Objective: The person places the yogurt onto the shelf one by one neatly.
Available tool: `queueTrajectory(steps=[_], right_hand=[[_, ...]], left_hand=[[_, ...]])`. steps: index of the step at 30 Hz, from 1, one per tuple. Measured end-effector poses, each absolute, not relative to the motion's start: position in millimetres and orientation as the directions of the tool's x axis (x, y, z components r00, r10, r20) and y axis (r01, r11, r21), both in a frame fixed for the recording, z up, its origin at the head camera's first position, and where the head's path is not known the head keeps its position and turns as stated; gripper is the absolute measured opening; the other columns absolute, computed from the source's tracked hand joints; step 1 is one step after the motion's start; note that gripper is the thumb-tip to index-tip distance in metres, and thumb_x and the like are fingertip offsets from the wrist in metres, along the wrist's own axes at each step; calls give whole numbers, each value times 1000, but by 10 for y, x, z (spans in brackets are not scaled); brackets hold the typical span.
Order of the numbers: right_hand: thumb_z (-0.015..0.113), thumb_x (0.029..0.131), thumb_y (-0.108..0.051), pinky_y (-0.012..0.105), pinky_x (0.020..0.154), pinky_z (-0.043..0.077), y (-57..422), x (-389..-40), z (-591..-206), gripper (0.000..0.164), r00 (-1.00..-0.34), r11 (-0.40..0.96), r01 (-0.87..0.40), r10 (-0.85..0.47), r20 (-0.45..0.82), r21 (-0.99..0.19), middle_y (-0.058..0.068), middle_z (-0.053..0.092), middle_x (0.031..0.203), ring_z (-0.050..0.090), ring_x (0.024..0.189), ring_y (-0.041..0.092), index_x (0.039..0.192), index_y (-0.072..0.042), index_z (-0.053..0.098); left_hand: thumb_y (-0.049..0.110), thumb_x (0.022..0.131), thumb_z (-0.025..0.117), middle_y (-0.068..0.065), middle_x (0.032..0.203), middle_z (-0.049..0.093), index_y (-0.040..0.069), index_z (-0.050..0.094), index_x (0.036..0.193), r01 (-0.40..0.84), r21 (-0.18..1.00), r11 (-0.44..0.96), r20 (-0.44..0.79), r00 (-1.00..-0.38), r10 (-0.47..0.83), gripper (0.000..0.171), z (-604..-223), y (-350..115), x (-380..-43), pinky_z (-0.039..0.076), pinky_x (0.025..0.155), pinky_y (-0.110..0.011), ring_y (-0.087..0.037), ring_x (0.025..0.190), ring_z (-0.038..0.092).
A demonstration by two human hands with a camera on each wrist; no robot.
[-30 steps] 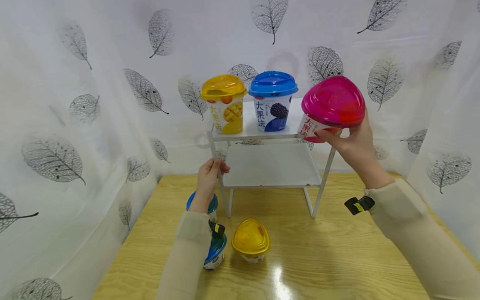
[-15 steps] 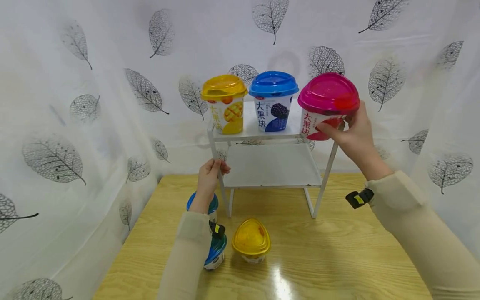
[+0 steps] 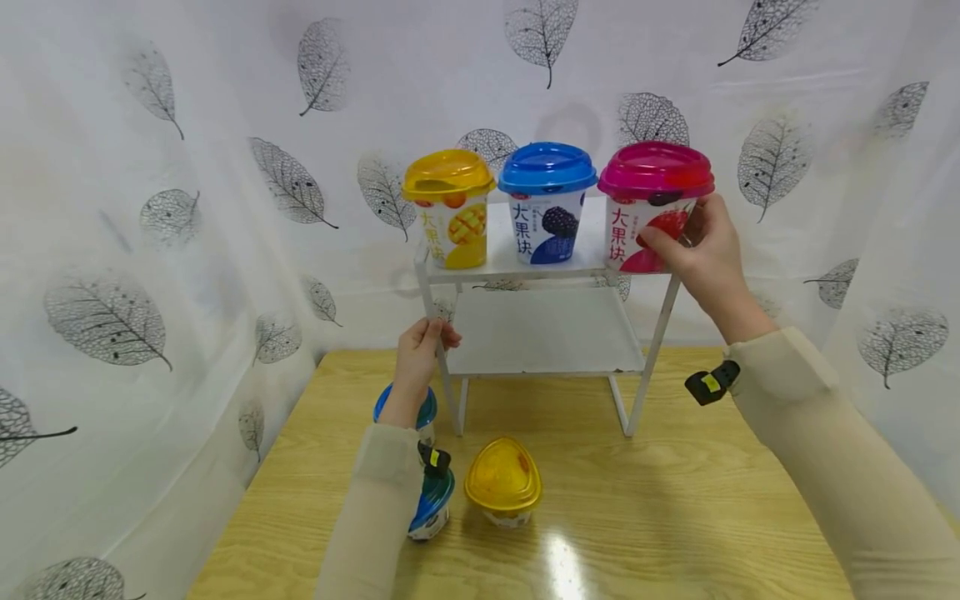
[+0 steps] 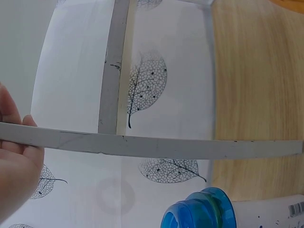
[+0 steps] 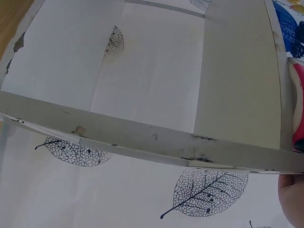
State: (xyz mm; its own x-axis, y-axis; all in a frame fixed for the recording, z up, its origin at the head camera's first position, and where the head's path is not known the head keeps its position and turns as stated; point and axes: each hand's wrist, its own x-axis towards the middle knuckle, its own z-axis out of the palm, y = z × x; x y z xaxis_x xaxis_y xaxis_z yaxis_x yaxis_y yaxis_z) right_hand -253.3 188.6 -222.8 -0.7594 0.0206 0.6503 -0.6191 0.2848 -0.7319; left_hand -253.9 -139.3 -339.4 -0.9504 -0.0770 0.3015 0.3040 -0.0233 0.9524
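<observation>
Blue-lidded rear cup and front cup on the tabletop, both partly behind my left arm. My left hand comes next, fingers curled round the front left leg of the white rack. Low yellow cup on the tabletop, just beside the front blue one. Top shelf: tall yellow cup, tall blue cup, both upright, then the pink cup, upright at the right end, front edge. My right hand grasps it from the right, thumb across its front. Can't tell if its base sits fully on. Risks, my guess: letting go with the base overhanging tips it off; nudging it left bumps tall blue; slack left fingers let the rack shift.
</observation>
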Motion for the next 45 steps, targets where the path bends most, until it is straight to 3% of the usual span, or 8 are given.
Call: queueTrajectory(steps=[31, 37, 45], right_hand=[[59, 85, -17, 29, 97, 33, 1879, -2699, -2247, 54, -818, 271, -540, 53, 572, -797, 12, 40, 129, 40, 115, 22, 130, -10, 30], [60, 84, -12, 29, 98, 32, 1895, -2701, -2294, 54, -810, 181, -571, 32, 585, -801, 11, 40, 129, 37, 117, 22, 129, -11, 31], [57, 84, -7, 19, 97, 30, 1956, -2578, -2471, 52, -785, -10, -616, 97, 612, -788, 12, 37, 126, 32, 119, 22, 128, -4, 30]], left_hand=[[22, 94, 37, -2, 74, 58, -3, 53, 86, 293, 956, -34, 290, -955, -70, 31, -3399, -1402, -2548, 46, 79, -34, -13, 70, 58], [22, 94, 37, -2, 73, 59, -4, 54, 87, 303, 953, -30, 300, -951, -75, 32, -3411, -1413, -2546, 46, 78, -34, -12, 70, 58], [18, 95, 37, -1, 73, 59, -3, 54, 85, 305, 952, -39, 302, -951, -73, 29, -3400, -1404, -2550, 47, 77, -32, -12, 69, 59]])
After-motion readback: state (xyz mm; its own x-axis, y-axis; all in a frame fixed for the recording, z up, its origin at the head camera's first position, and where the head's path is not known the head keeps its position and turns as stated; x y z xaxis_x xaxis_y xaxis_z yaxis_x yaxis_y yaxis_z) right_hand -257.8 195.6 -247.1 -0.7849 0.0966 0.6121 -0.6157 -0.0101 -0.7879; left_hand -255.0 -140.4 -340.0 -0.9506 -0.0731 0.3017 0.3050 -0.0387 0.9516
